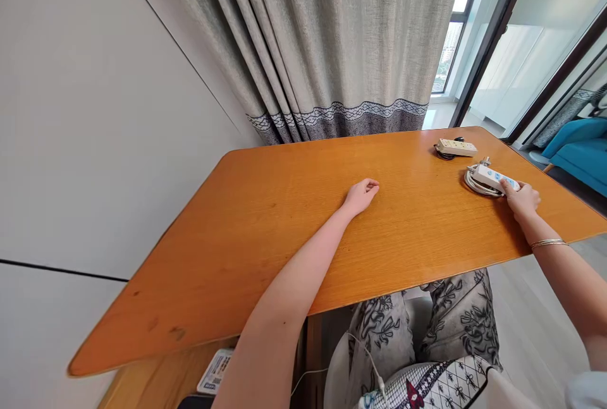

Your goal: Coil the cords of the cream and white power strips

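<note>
My right hand [522, 199] is closed on the near end of a white power strip [493, 177] at the right side of the wooden table [284, 207]. Its white cord [478, 188] is coiled beside and under the strip, with the plug at the far end. Behind it lies a cream power strip [456, 147] with a black cord. My left hand [362, 195] rests over the middle of the table, its fingers curled loosely together, and nothing shows in it.
A grey curtain [360, 36] hangs behind the table, and a white wall [95, 112] stands at the left. Below the table's near edge are a white labelled object [215, 371] and a white cable [370, 358] by my lap. A blue sofa [581, 150] is at far right.
</note>
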{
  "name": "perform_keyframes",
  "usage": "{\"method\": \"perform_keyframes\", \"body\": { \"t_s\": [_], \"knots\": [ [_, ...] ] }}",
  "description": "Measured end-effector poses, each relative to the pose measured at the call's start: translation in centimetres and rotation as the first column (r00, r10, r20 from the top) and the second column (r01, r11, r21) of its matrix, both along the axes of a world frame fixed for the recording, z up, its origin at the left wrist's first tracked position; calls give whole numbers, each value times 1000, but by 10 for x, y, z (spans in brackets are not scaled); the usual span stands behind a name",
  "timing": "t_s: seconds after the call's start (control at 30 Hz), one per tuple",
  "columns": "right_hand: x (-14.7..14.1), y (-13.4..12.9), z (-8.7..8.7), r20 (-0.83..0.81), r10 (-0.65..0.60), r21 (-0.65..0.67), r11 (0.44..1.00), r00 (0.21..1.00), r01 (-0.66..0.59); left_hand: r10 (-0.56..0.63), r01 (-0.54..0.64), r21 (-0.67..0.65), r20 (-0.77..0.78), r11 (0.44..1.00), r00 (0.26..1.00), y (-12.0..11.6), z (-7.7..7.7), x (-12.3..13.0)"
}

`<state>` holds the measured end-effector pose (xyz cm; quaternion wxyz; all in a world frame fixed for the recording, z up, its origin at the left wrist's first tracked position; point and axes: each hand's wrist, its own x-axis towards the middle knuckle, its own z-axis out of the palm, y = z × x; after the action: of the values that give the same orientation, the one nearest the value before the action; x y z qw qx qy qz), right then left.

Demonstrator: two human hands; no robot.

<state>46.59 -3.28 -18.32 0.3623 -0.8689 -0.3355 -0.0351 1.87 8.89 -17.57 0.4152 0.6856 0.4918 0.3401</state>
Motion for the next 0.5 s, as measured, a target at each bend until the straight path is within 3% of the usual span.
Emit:
{"method": "perform_keyframes", "body": {
  "t_s": [0.1, 0.23, 0.3, 0.37, 0.43, 0.5],
  "knots": [
    [-15, 4, 11, -188, -175, -21, 984, 966, 175, -4, 5, 25, -30, 1000, 1000, -4, 4, -1],
    [-35, 3, 20, -150, -146, 95, 982, 978, 162, 1, 1, 53, -48, 999, 999, -5, 6, -1],
    [-50, 2, 23, -23, -43, 197, 979, 999, 47, 0, 4, 75, -49, 997, 999, -5, 5, 0],
    [-73, 3, 26, 143, 116, 260, 954, 983, -151, -2, 7, 100, -50, 995, 999, -5, 3, 1],
    [-105, 10, 32, 275, 307, 242, 895, 911, -375, -2, 8, 120, -50, 993, 999, -6, 1, 2],
    [-143, 22, 37, 332, 533, 128, 792, 778, -597, -9, 19, 150, -66, 988, 998, -8, -1, 3]
  ]
}}
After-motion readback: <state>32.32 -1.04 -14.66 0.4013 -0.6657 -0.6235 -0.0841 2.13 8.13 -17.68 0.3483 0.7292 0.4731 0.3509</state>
